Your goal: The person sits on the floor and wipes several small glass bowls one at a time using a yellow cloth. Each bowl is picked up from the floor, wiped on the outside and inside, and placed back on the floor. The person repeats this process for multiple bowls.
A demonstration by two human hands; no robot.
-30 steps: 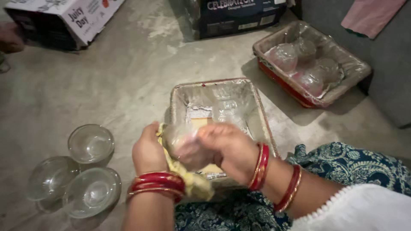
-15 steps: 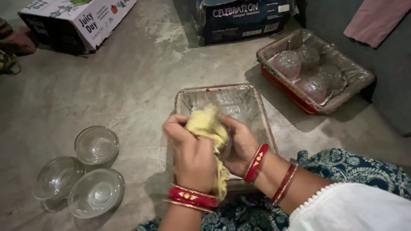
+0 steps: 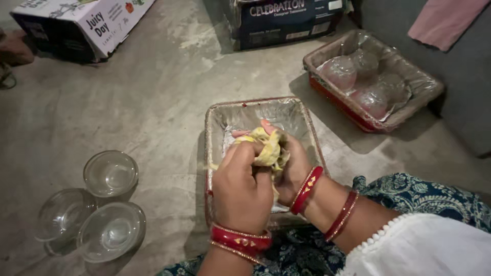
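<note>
On a bare concrete floor (image 3: 153,102), both hands grip: left hand (image 3: 243,186) should press the yellow cloth (image 3: 266,148) firmly (right hand (image 3: 292,166) cupping something hidden).

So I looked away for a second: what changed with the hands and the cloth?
The left hand came from the side to cover the front, pressing the yellow cloth against the right hand. The glass piece seen earlier is now hidden. The three glass bowls and lined tray stayed put.
</note>
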